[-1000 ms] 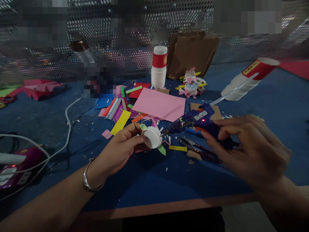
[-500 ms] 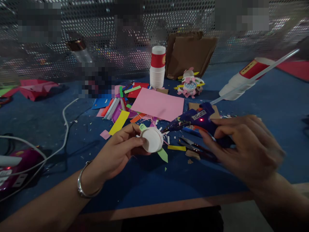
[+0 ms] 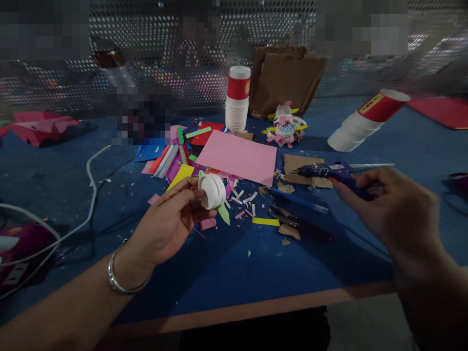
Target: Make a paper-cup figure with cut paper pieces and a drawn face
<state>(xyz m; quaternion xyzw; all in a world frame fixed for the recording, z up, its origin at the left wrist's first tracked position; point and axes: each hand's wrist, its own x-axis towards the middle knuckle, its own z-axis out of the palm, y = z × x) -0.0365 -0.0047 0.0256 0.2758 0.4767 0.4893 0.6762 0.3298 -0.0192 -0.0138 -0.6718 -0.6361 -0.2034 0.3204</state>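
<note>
My left hand (image 3: 175, 209) pinches a small white paper cup piece (image 3: 214, 191) by its rim, with its side turned partly to me. A green paper strip (image 3: 224, 214) sticks out below the piece. In my right hand (image 3: 395, 204) is a blue hot glue gun (image 3: 329, 169), its red light lit and a clear glue stick out of its back. The nozzle points left, just over a cardboard piece (image 3: 302, 163). Between the hands lie scissors (image 3: 288, 217), partly in shadow, a blue pen-like stick (image 3: 298, 200) and a yellow paper strip (image 3: 265, 222).
Pink paper (image 3: 239, 156) lies mid-table among scraps. Behind it stand stacked paper cups (image 3: 238, 100), a paper-decorated craft (image 3: 285, 126) and cardboard (image 3: 287, 83). More stacked cups (image 3: 365, 122) lean at right. A white cable (image 3: 91, 180) and a purple power strip (image 3: 22, 253) are at left.
My right hand has drawn the glue gun away from the cup piece, to the right, and levelled it. The left hand has moved slightly left and up, turning the piece.
</note>
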